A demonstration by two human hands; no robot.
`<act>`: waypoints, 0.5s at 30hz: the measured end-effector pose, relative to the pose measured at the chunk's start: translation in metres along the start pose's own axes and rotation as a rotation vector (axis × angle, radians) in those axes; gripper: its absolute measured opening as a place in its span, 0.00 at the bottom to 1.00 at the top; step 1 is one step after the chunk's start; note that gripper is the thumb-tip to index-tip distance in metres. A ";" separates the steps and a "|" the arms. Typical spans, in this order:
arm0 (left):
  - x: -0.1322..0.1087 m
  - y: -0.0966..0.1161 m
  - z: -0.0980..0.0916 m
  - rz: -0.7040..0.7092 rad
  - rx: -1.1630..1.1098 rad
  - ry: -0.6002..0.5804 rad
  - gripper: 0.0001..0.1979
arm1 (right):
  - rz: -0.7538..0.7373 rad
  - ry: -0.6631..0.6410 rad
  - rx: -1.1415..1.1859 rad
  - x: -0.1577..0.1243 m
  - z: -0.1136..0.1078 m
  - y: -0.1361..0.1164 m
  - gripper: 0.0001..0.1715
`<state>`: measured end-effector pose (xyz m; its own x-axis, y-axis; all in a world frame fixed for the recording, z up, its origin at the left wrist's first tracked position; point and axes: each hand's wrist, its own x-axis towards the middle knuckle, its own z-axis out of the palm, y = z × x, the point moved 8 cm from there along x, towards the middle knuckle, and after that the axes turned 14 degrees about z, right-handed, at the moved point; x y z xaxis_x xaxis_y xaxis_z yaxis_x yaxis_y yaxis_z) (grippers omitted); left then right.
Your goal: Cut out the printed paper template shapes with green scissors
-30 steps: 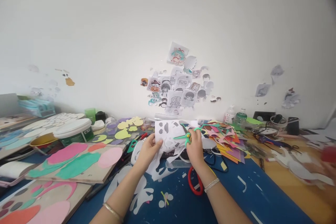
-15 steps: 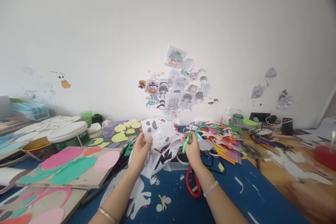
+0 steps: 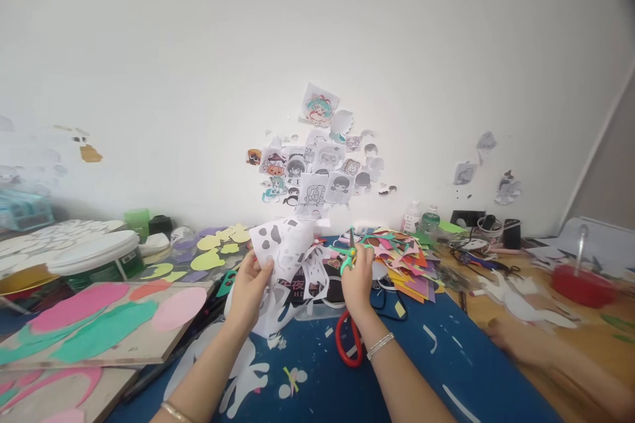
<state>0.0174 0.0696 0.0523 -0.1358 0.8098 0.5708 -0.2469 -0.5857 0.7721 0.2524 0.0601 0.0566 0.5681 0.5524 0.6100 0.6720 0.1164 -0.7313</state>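
My left hand (image 3: 253, 287) pinches the edge of a white paper sheet (image 3: 292, 246) with dark printed shapes and cut-out gaps. The sheet is held up over the table, its loose strips hanging down on the right. In my right hand (image 3: 358, 277) is a pair of scissors (image 3: 350, 255) with green handles, the blades pointing up and away, to the right of the sheet. Large red scissor handles (image 3: 342, 342) lie on the table just below my right wrist, partly hidden by it.
Stacked boards with coloured paper shapes (image 3: 106, 317) and a white-lidded tub (image 3: 94, 252) stand at left. Coloured paper scraps (image 3: 404, 258) pile up right of my hands. White offcuts (image 3: 245, 370) lie on the blue mat (image 3: 317, 390). Another person's hand (image 3: 526, 344) is at right.
My view has turned slightly right. My right hand with the green scissors has shifted away from the paper, opening a gap beside the hanging strips. My left hand keeps its hold on the sheet.
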 end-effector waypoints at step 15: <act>-0.009 -0.004 0.021 -0.056 0.002 -0.084 0.27 | 0.421 -0.614 0.738 -0.045 0.057 -0.011 0.14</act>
<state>0.0398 0.0642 0.0504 -0.0406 0.8352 0.5485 -0.2500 -0.5400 0.8037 0.1923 0.0809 0.0193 0.2114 0.9651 0.1546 -0.0976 0.1782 -0.9791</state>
